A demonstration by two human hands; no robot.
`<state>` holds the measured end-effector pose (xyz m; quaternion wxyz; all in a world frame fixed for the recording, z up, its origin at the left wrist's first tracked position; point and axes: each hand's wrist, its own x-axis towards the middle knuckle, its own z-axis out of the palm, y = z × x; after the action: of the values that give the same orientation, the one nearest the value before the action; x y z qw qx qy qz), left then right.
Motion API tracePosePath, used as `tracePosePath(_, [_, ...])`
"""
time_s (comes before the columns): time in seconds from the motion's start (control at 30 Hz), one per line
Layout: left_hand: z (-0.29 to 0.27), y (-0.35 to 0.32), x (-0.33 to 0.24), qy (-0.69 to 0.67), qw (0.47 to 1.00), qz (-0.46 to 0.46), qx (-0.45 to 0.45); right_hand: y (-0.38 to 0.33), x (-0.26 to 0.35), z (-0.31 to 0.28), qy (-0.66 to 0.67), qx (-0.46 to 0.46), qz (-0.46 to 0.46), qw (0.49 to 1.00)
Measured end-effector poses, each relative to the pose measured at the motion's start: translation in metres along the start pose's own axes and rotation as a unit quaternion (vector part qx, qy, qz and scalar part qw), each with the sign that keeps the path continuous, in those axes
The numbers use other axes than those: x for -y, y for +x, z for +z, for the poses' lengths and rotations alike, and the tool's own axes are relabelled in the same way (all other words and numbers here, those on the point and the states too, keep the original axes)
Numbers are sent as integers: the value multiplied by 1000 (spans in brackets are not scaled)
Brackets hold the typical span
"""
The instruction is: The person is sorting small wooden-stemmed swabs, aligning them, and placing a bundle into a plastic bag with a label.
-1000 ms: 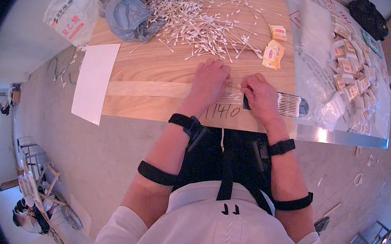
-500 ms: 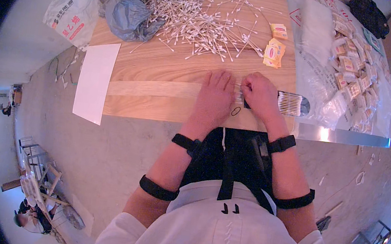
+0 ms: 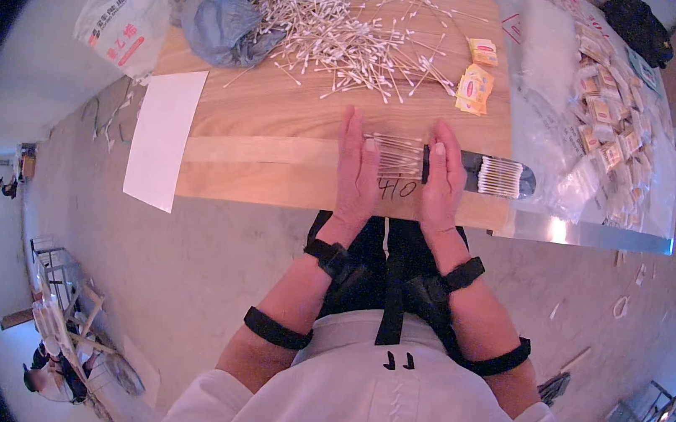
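Observation:
A row of white cotton swabs (image 3: 399,156) lies side by side on the wooden table (image 3: 283,111), between my two hands. My left hand (image 3: 356,169) rests flat with fingers straight against the left ends of the row. My right hand (image 3: 444,178) lies flat at the right side, on the black tray (image 3: 494,174) that holds more swabs in a row. Neither hand grips anything. A large loose heap of cotton swabs (image 3: 353,23) is spread at the table's far side.
A grey plastic bag (image 3: 227,16) lies at the far left, a white sheet (image 3: 157,134) hangs over the left edge. Small yellow packets (image 3: 476,80) lie beyond my right hand. A clear plastic sheet with several packets (image 3: 611,118) covers the right.
Both hands have flattened and spread apart, exposing the row of swabs between them. Before, they were close together with fingers curled over the swabs.

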<state>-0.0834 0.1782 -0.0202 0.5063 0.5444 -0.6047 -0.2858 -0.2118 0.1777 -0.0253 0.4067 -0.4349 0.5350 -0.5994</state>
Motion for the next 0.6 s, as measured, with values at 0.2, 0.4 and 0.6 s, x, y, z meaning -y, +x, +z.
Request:
tracePosePath(0.2, [16,4,0,-80,996,-37,23,3,-6,6,60,19,19,998])
tracePosePath(0.4, [-11,5,8,246,951,102,159,4,9,-19,-80,61,-13,995])
tracePosePath(0.6, [-16,-2,-19,392,874,115,262,9,18,-36,-270,158,-148,938])
